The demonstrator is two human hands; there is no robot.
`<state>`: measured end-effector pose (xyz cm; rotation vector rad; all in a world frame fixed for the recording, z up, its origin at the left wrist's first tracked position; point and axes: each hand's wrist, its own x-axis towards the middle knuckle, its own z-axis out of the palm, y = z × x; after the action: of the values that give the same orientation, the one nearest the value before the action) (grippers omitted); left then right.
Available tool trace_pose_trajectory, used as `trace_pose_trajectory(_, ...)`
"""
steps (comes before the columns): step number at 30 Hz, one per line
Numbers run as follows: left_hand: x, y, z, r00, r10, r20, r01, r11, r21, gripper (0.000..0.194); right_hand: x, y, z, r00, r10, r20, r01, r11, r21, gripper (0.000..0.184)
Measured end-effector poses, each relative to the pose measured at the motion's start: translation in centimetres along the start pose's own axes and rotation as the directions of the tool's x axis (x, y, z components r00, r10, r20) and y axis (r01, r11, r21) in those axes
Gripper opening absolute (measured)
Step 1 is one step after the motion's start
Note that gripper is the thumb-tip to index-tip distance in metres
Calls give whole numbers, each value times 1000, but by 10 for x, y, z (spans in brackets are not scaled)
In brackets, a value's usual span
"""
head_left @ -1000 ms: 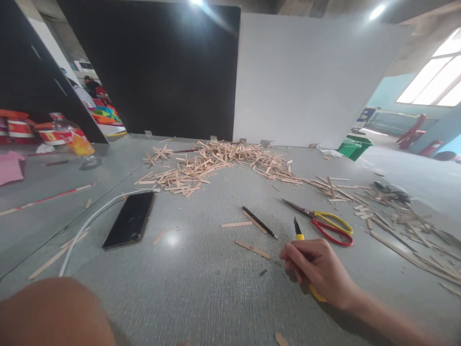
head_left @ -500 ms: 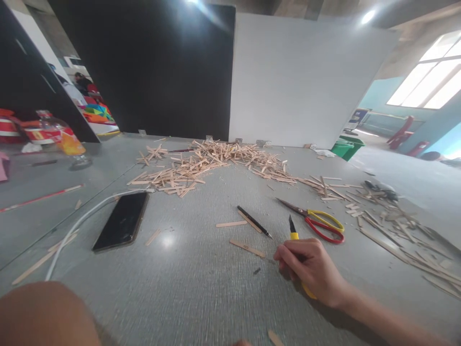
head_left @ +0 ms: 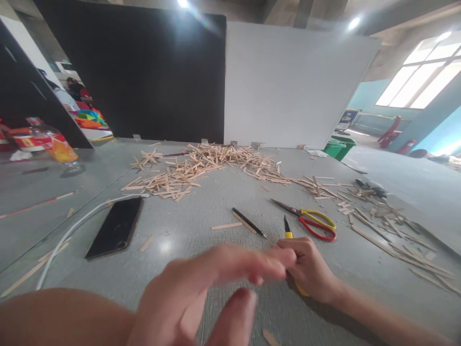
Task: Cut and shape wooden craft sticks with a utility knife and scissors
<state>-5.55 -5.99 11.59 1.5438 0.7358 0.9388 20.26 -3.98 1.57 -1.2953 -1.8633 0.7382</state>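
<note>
My right hand (head_left: 312,269) rests on the grey table, its fingers wrapped round a yellow utility knife (head_left: 288,234) whose dark blade points away from me. In the foreground my left hand (head_left: 194,288) reaches across toward the right one, fingers stretched and thumb apart, holding nothing visible; it is slightly blurred. Its fingertips overlap the right hand in view, and I cannot tell if they touch. Beyond the hands lie a black pen (head_left: 249,223) and a short wooden stick (head_left: 226,226). Scissors (head_left: 306,218) with one yellow and one red handle lie just past the knife.
Wooden sticks are heaped (head_left: 180,175) before the black and white panels (head_left: 281,86). Cut scraps (head_left: 392,216) scatter at right. A phone (head_left: 115,228) with a white cable (head_left: 68,235) and a plastic bottle (head_left: 61,146) are at left. A green bin (head_left: 336,148) stands beyond the table.
My left hand has risen into view from the bottom edge and extends rightward, covering the marked stick that lay by the pen. My right hand keeps the knife. The view has shifted slightly.
</note>
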Motion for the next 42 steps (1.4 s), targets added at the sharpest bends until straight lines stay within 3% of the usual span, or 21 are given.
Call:
trace_pose_trajectory(2,17,3,2,999,-23,-27,18,987,-162,12,1,-3,-1,1000,24,-2,-24,1000,12,50)
trace_pose_trajectory(4,31,1,2,987,-128,102,151,951,-270,20,1,-6,-2,1000,30,-4,-30,1000,-1,52)
trace_pose_trajectory(7,43,-1,2,972,-159,174,211,913,-348,31,0,-8,-2,999,41,10,-41,999,13,54)
trace_pose_trajectory(12,47,1,3,977,-173,125,207,911,-356,37,-1,-5,1,983,184,-9,-170,926,338,40)
trace_pose_trajectory(14,49,-1,2,977,-185,105,210,918,-337,36,2,-6,-1,974,210,-83,-147,867,477,32)
trace_pose_trajectory(16,53,-5,1,976,-187,112,213,921,-325,32,6,-9,-5,968,222,-114,-124,824,554,37)
trace_pose_trajectory(19,58,-14,0,972,-192,132,224,923,-311,33,8,-18,-13,958,285,-42,-195,748,635,43)
trace_pose_trajectory(23,61,-23,2,962,-230,146,267,902,-341,39,4,-29,-15,950,311,25,-236,664,710,38)
trace_pose_trajectory(32,63,-27,4,945,-286,157,326,859,-394,36,4,-35,-12,973,227,33,-191,720,667,31)
trace_pose_trajectory(38,64,-30,1,917,-356,178,395,869,-299,36,3,-24,-7,972,233,21,-203,793,574,33)
trace_pose_trajectory(42,68,-31,-3,950,-299,86,308,945,-109,40,5,-15,-7,965,260,35,-232,781,580,32)
